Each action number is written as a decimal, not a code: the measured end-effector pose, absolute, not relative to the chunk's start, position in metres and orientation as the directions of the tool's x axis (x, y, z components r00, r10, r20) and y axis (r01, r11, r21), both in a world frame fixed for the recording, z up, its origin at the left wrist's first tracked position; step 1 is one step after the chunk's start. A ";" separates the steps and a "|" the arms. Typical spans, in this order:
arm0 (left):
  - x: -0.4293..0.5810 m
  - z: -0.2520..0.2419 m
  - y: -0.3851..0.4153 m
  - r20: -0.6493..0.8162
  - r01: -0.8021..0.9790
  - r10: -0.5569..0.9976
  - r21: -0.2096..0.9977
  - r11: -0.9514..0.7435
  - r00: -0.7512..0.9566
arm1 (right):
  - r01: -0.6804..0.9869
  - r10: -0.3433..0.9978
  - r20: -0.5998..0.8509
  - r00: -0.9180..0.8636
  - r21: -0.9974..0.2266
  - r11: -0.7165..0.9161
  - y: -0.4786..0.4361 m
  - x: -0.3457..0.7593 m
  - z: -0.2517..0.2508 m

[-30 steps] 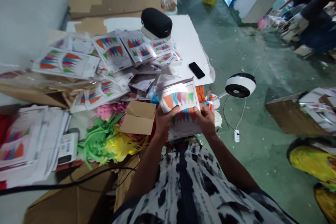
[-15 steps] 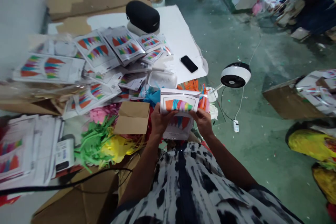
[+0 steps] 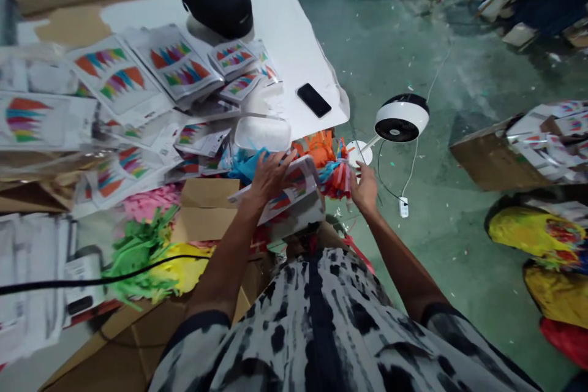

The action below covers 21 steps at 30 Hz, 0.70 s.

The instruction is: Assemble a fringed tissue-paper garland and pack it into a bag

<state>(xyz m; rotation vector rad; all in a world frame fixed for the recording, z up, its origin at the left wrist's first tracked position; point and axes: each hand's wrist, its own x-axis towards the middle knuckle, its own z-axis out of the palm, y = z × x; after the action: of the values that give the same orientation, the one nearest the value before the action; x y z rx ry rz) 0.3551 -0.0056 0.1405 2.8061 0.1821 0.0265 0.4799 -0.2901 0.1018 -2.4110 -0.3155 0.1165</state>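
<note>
My left hand (image 3: 270,177) lies with its fingers stretched out over the edge of a printed card packet (image 3: 294,193) showing a colourful tassel garland. Blue paper tassels (image 3: 248,163) are just beyond these fingers. On the other side, my right hand (image 3: 365,188) is beside a bundle of multicoloured paper tassels (image 3: 337,176), thumb and fingers apart; whether the thumb touches the strips I cannot tell. Orange paper tassels (image 3: 318,147) sit between the hands. Left of my left hand is a brown cardboard piece (image 3: 206,211).
Many printed packets (image 3: 169,61) cover the table, near a black speaker-like case (image 3: 215,3), a phone (image 3: 314,100) and a white tray (image 3: 263,133). Green tassels (image 3: 140,251) lie at left. A white fan (image 3: 402,117) stands right; a full carton (image 3: 498,150) is on the floor.
Both hands have let go of the folded printed card they held up together. The hands have moved apart, right hand towards the tassel bundle. The whole view has shifted.
</note>
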 end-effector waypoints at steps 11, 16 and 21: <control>0.376 0.107 -0.119 -0.361 0.484 0.379 0.270 -0.832 0.852 | 0.825 0.868 0.005 0.496 -0.316 -0.469 -0.274 0.573 0.084; 0.391 0.095 -0.123 -0.403 0.565 0.439 0.280 -0.776 0.803 | 0.960 0.986 -0.143 0.088 -0.252 -0.122 -0.281 0.613 0.091; 0.389 0.097 -0.133 -0.374 0.607 0.494 0.307 -0.733 0.785 | 0.860 0.994 -0.023 0.103 -0.501 -0.101 -0.283 0.640 0.123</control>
<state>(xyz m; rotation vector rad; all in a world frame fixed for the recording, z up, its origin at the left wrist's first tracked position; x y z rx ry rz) 0.3892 -0.1327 0.0966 2.5605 0.8315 -0.3741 0.6404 -0.2826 0.1230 -2.0264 -1.8163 0.5131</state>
